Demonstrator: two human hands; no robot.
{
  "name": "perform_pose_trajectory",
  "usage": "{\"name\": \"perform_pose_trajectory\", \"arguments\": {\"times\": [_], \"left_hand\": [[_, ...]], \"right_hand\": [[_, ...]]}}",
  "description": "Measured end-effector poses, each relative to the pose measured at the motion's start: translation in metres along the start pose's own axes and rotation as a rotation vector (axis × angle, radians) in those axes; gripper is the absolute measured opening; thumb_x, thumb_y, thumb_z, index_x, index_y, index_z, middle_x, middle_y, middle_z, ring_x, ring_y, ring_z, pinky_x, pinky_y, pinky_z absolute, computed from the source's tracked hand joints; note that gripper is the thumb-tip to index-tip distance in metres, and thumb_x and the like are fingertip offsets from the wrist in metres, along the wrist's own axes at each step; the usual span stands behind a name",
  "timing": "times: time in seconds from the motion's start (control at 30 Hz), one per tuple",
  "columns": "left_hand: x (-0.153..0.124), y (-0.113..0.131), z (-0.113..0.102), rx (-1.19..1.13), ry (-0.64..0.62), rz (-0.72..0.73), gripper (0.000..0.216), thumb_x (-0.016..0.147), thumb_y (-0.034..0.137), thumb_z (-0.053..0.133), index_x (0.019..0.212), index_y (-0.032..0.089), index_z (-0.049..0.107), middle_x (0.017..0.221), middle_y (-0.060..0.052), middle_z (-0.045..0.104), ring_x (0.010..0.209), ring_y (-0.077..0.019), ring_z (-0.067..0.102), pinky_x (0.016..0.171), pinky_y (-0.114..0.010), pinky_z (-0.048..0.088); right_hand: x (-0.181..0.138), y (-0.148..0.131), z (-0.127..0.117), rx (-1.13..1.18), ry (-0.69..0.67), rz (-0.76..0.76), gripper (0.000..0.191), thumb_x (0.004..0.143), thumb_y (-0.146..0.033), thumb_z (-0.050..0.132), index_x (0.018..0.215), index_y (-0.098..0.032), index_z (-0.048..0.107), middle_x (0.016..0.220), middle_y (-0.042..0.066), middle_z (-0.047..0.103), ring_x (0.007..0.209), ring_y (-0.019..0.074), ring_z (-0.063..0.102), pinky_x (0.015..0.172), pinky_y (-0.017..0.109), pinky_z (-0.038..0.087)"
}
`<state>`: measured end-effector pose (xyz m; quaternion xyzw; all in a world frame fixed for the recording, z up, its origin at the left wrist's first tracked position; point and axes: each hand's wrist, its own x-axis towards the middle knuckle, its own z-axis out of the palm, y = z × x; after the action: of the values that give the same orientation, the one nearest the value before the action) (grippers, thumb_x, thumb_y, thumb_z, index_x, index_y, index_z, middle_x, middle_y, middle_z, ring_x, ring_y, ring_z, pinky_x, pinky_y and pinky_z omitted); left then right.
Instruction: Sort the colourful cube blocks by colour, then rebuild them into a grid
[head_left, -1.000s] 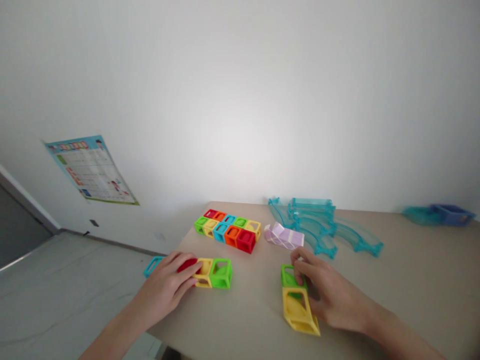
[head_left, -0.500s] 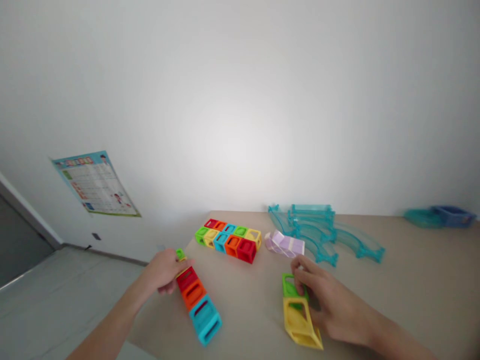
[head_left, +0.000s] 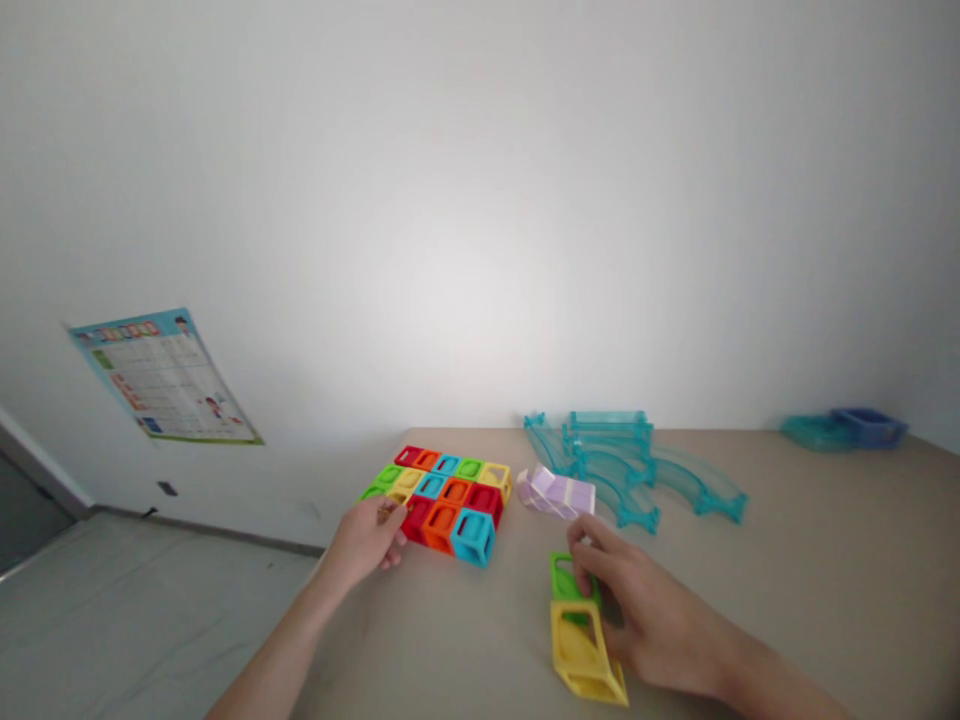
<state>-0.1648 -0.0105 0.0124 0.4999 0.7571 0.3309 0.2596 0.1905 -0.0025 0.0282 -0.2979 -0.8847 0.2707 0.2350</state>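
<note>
My left hand [head_left: 364, 540] grips the near-left side of a row of hollow plastic cubes [head_left: 472, 535], its fingers closed at the yellow and red ones. This row, ending in orange and blue, lies along the front of a two-row block of coloured cubes [head_left: 455, 491]; whether they fully touch is hard to see. On the right, my right hand [head_left: 637, 605] is closed around a joined pair of hollow cubes [head_left: 576, 645], green behind and yellow in front. Its thumb is partly hidden behind the pair.
A pale purple piece [head_left: 559, 492] lies right of the cube block. Behind it are several clear teal track pieces [head_left: 607, 462]. A blue basket [head_left: 870, 428] stands at the far right. The table [head_left: 450, 640] meets a white wall; its left edge drops to the floor.
My left hand has moved the cube row away from me and rightward, turning it alongside the block. My right hand still holds the green and yellow pair. The view has shifted slightly.
</note>
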Motion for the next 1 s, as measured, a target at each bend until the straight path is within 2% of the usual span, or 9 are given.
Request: {"name": "perform_pose_trajectory", "arguments": {"times": [0.1, 0.2, 0.33, 0.47, 0.6, 0.73, 0.83, 0.9, 1.0], "left_hand": [[-0.003, 0.003, 0.004, 0.038, 0.014, -0.031, 0.031, 0.086, 0.048, 0.049, 0.089, 0.017, 0.051, 0.063, -0.002, 0.066, 0.042, -0.0157, 0.061, 0.039, -0.024, 0.044], [-0.008, 0.011, 0.003, 0.241, 0.062, -0.052, 0.039, 0.085, 0.057, 0.046, 0.092, 0.019, 0.053, 0.064, -0.003, 0.066, 0.048, -0.0196, 0.064, 0.045, -0.027, 0.046], [-0.011, 0.027, 0.001, 0.571, 0.186, 0.039, 0.035, 0.084, 0.053, 0.048, 0.084, 0.020, 0.060, 0.078, -0.010, 0.069, 0.081, -0.0288, 0.068, 0.070, -0.036, 0.049], [-0.011, 0.036, 0.010, 0.712, 0.287, 0.004, 0.039, 0.082, 0.050, 0.049, 0.089, 0.016, 0.067, 0.105, -0.019, 0.064, 0.105, -0.0375, 0.059, 0.083, -0.045, 0.047], [-0.006, 0.026, 0.016, 0.710, 0.289, 0.076, 0.031, 0.084, 0.033, 0.047, 0.098, 0.015, 0.068, 0.118, -0.020, 0.057, 0.117, -0.0353, 0.050, 0.095, -0.047, 0.041], [-0.001, 0.006, 0.009, 0.664, 0.229, 0.212, 0.024, 0.083, 0.020, 0.044, 0.090, 0.015, 0.067, 0.118, -0.018, 0.058, 0.124, -0.0292, 0.045, 0.107, -0.044, 0.034], [-0.003, -0.007, 0.008, 0.570, 0.233, 0.268, 0.021, 0.084, 0.018, 0.043, 0.088, 0.017, 0.064, 0.126, -0.015, 0.053, 0.126, -0.0264, 0.044, 0.110, -0.042, 0.033], [-0.006, -0.014, 0.014, 0.521, 0.293, 0.306, 0.020, 0.087, 0.022, 0.042, 0.092, 0.017, 0.061, 0.131, -0.014, 0.048, 0.129, -0.0265, 0.042, 0.112, -0.043, 0.032], [-0.009, -0.021, 0.028, 0.488, 0.394, 0.346, 0.021, 0.091, 0.029, 0.042, 0.098, 0.017, 0.057, 0.138, -0.015, 0.041, 0.136, -0.0297, 0.034, 0.114, -0.049, 0.030]], "right_hand": [[0.001, 0.000, 0.000, -0.005, -0.003, -0.002, 0.021, 0.064, -0.005, 0.056, 0.076, -0.020, 0.047, 0.103, 0.005, 0.050, 0.091, 0.0182, 0.054, 0.079, 0.030, 0.044], [0.001, 0.000, -0.001, -0.005, -0.001, -0.006, 0.020, 0.065, -0.005, 0.056, 0.076, -0.020, 0.047, 0.104, 0.006, 0.050, 0.090, 0.0183, 0.054, 0.079, 0.030, 0.045], [0.000, 0.001, 0.000, -0.013, 0.004, -0.020, 0.020, 0.066, -0.006, 0.056, 0.077, -0.020, 0.048, 0.103, 0.006, 0.051, 0.089, 0.0188, 0.054, 0.078, 0.031, 0.046], [0.002, 0.004, 0.006, -0.033, 0.063, -0.047, 0.019, 0.067, -0.007, 0.057, 0.078, -0.020, 0.049, 0.102, 0.006, 0.051, 0.090, 0.0194, 0.055, 0.079, 0.032, 0.047], [0.008, 0.004, 0.012, -0.034, 0.126, -0.088, 0.017, 0.072, -0.008, 0.056, 0.081, -0.021, 0.049, 0.104, 0.007, 0.053, 0.094, 0.0192, 0.056, 0.082, 0.031, 0.048], [0.007, 0.004, 0.004, -0.058, 0.057, -0.062, 0.014, 0.080, -0.010, 0.051, 0.089, -0.021, 0.055, 0.115, 0.009, 0.054, 0.105, 0.0193, 0.057, 0.090, 0.032, 0.048], [-0.001, 0.008, -0.016, -0.107, -0.064, -0.006, 0.024, 0.084, -0.014, 0.049, 0.103, -0.023, 0.059, 0.128, 0.009, 0.053, 0.117, 0.0208, 0.054, 0.100, 0.036, 0.044], [0.000, 0.007, -0.030, -0.161, -0.125, 0.010, 0.036, 0.083, -0.014, 0.050, 0.115, -0.027, 0.060, 0.137, 0.008, 0.050, 0.125, 0.0233, 0.050, 0.104, 0.039, 0.042], [0.025, -0.010, -0.031, -0.266, -0.067, 0.005, 0.042, 0.082, -0.012, 0.048, 0.120, -0.025, 0.061, 0.140, 0.009, 0.049, 0.128, 0.0257, 0.048, 0.107, 0.042, 0.039]]}}
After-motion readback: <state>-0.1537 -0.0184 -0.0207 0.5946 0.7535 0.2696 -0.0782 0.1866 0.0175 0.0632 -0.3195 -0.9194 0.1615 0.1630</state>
